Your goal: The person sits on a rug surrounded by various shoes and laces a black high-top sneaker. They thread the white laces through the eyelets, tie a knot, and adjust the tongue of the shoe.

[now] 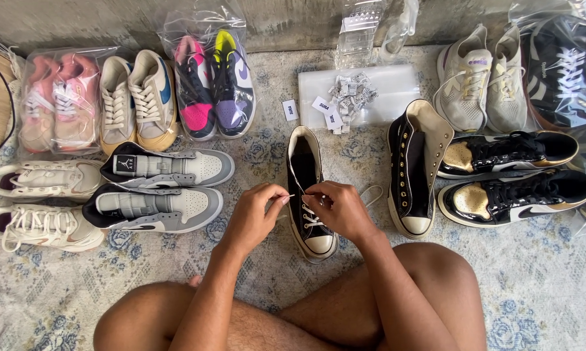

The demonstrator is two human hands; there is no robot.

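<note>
While both hands work over the black high-top sneaker (pixel 309 195), that shoe lies flat on the patterned rug (pixel 540 279), directly in front of the crossed legs, with its toe cap towards the person. The left hand (pixel 257 214) sits just left of the shoe; its grip is pressed together, thumb and forefinger pinching the end of the white lace (pixel 292 195). The right hand (pixel 337 208) rests over the eyelet rows of the same shoe; its grip is likewise pinched on the lace, where the white crossings show beneath the fingers.

Surrounding items:
- The matching black high-top (pixel 415 175) lies just right of the first, unlaced, tongue open.
- A pair of black and gold glossy sneakers (pixel 514 175) lies further right, sideways.
- A pair of pale running shoes (pixel 481 81) sits above them, near the wall.
- A pair of grey and white high-tops (pixel 160 188) lies on its sides to the left.
- A pair of cream sneakers (pixel 39 205) lies at the far left.
- A bagged pink and purple pair (pixel 214 84) and a tan pair (pixel 136 97) stand near the wall.
- A stack of clear plastic bags (pixel 384 88) with small paper tags (pixel 348 94) lies above the worked shoe.
</note>
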